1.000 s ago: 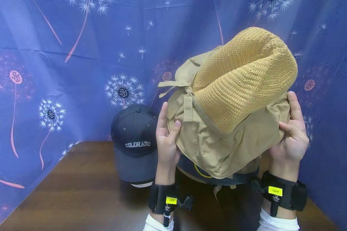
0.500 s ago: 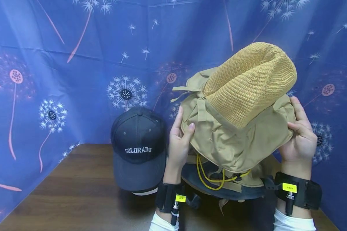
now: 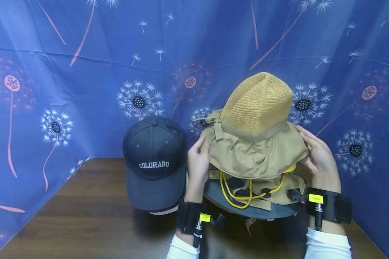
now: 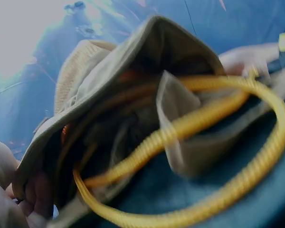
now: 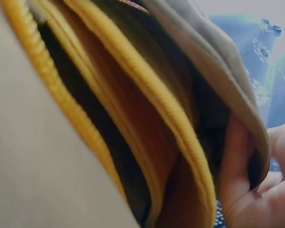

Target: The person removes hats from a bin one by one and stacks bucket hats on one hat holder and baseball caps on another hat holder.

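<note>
A sun hat (image 3: pixel 262 102) with a woven straw-coloured crown and a khaki cloth brim stands crown up between both hands. A cloth bow hangs at its left side. My left hand (image 3: pixel 197 167) pinches the brim's left edge; my right hand (image 3: pixel 322 163) grips the right edge, fingers under and thumb side outward in the right wrist view. Directly below is another hat with a wide blue-grey brim (image 3: pixel 253 211) and khaki cloth. Its yellow cord (image 4: pixel 270 156) loops across the gap under the held hat in the left wrist view. The held hat's brim hides the lower hat's top.
A dark navy cap (image 3: pixel 153 158) lettered COLORADO sits left of the stacked hats, with a pale edge showing under its visor. Both stand on a brown wooden table (image 3: pixel 94 212). Behind hangs a blue dandelion-print cloth (image 3: pixel 94 90).
Both hands have lowered the sun hat onto the hat below and tipped its crown from leaning right to nearly upright. More of the lower hat and its yellow cord shows than a second ago.
</note>
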Motion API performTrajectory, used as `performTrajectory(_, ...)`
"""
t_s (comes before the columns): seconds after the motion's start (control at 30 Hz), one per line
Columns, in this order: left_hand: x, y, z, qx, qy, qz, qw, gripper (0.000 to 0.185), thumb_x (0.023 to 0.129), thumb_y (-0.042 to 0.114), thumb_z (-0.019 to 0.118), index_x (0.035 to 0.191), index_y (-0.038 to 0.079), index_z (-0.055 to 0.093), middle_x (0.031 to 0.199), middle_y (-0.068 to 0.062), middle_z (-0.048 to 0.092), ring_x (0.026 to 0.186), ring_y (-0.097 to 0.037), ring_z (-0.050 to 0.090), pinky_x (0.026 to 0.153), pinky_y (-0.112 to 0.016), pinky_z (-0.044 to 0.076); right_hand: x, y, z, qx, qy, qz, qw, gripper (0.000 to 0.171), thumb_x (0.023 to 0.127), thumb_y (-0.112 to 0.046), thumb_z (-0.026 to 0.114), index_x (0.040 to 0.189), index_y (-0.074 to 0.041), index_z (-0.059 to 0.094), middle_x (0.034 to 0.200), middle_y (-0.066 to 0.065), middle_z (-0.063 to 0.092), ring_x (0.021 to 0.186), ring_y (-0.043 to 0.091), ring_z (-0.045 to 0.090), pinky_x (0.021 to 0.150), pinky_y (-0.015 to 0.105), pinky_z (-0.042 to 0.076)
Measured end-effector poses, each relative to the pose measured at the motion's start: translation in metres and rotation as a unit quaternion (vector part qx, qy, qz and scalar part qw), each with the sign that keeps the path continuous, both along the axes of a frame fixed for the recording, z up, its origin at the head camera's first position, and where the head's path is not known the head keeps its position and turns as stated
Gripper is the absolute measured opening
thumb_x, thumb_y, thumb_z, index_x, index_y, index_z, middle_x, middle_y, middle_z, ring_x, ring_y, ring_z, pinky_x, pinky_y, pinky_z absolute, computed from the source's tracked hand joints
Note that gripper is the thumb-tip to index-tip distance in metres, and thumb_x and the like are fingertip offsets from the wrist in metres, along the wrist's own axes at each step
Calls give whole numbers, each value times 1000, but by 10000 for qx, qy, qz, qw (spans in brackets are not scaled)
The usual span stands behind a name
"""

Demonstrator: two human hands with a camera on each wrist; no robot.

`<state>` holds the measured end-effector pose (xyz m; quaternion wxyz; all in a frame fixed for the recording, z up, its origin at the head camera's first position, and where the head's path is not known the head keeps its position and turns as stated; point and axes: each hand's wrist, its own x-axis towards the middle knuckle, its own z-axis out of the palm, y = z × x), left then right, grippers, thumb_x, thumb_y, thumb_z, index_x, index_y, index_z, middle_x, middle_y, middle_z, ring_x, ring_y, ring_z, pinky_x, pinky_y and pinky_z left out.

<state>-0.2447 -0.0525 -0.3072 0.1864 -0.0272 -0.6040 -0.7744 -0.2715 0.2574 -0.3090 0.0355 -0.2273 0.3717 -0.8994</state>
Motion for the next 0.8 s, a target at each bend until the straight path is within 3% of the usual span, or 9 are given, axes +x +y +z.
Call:
performTrajectory(0.07, -1, -2, -4, -471, 2, 196, 9987, 42, 96, 2, 48, 138, 1, 48, 149, -12, 43, 145, -24, 31, 118, -39, 32, 2, 2, -1, 872, -128, -421, 9952, 50, 102, -7, 39, 150, -16, 30, 110, -2, 71, 75, 12, 70, 58, 20, 56)
performTrajectory(0.13, -1, -4, -6, -1130, -80, 470, 9924, 41, 96, 4, 47, 136, 4, 50, 147, -11, 47, 141, -23, 38, 116, -40, 35, 4, 2, -2, 1679, -318, -761, 9824, 57, 102, -9, 41, 154, -15, 16, 98, -5, 74, 52, 7, 62, 42, 18, 47)
performTrajectory(0.23, -1, -7, -7, -2093, -269, 901, 9733, 39, 95, 7, 48, 134, 9, 55, 141, -9, 53, 130, -26, 52, 107, -43, 46, 4, 1, -7, 2497, -522, -826, 9634, 64, 103, -15, 38, 153, -6, -1, 85, -9, 74, 42, 3, 55, 35, 17, 40)
performTrajectory(0.3, -1, -10, -8, -2575, -376, 1101, 9592, 39, 94, 9, 49, 131, 11, 59, 138, -8, 57, 123, -27, 58, 101, -44, 50, 3, 1, -10, 2987, -607, -812, 9489, 65, 104, -19, 38, 152, -4, -2, 81, -12, 74, 36, 1, 46, 32, 17, 35)
performTrajectory(0.4, 0, -10, -10, -3112, -500, 1127, 9423, 37, 90, 5, 49, 124, 10, 65, 127, -12, 65, 109, -30, 65, 86, -46, 54, 3, 2, -15, 3539, -634, -673, 9307, 65, 104, -23, 36, 152, -2, -3, 79, -15, 72, 35, 0, 42, 33, 17, 35)
performTrajectory(0.5, 0, -8, -13, -3605, -532, 1052, 9253, 34, 88, 3, 49, 112, 8, 72, 111, -14, 72, 95, -30, 67, 75, -43, 54, 4, 5, -20, 3846, -659, -521, 9192, 65, 105, -24, 33, 151, 0, -6, 84, -20, 71, 36, -1, 42, 34, 16, 36)
performTrajectory(0.6, 2, -6, -16, -3933, -412, 994, 9131, 33, 86, -1, 48, 104, 7, 74, 101, -16, 72, 89, -32, 67, 72, -41, 54, 5, 7, -24, 3894, -761, -382, 9171, 64, 105, -22, 30, 150, 1, -9, 89, -25, 69, 43, -2, 50, 39, 15, 39)
performTrajectory(0.73, 3, -4, -16, -4299, -262, 1019, 8967, 34, 85, -4, 46, 102, 6, 74, 100, -16, 72, 93, -33, 68, 75, -42, 55, 6, 6, -27, 3939, -895, -310, 9143, 63, 105, -19, 29, 149, 1, -12, 96, -28, 65, 60, -1, 62, 51, 15, 50)
performTrajectory(0.8, 3, -4, -15, -4460, -278, 981, 8892, 34, 86, -4, 46, 102, 6, 74, 101, -15, 73, 93, -32, 68, 75, -43, 55, 6, 5, -28, 4130, -927, -356, 9053, 63, 105, -20, 28, 150, 0, -12, 97, -30, 61, 64, 0, 64, 57, 17, 54)
